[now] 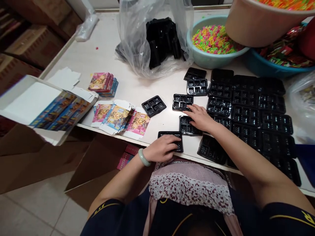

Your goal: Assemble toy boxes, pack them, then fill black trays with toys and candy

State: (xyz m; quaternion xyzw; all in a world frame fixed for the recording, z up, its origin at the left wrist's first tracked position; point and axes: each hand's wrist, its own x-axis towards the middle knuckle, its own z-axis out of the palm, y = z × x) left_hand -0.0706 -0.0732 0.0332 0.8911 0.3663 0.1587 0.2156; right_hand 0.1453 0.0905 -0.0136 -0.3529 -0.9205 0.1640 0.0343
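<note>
My left hand (162,148), with a pale green bangle on the wrist, lies over a black plastic tray (175,135) at the table's front edge. Its fingers are spread across the tray and hide part of its cells. My right hand (200,118) reaches in from the right, fingers stretched out, with the tips touching the near right corner of another black six-cell tray (182,99). Below that hand is a further tray (187,127), partly covered by the fingers. A single tray (154,105) lies tilted to the left of both hands.
Rows of black trays (246,114) cover the right side. Flat printed boxes (118,116), stacked small boxes (102,83) and a white carton (31,95) are left. Behind stand a plastic bag (134,42) of black trays, a basin (205,60) of bright pieces and a bucket (253,24).
</note>
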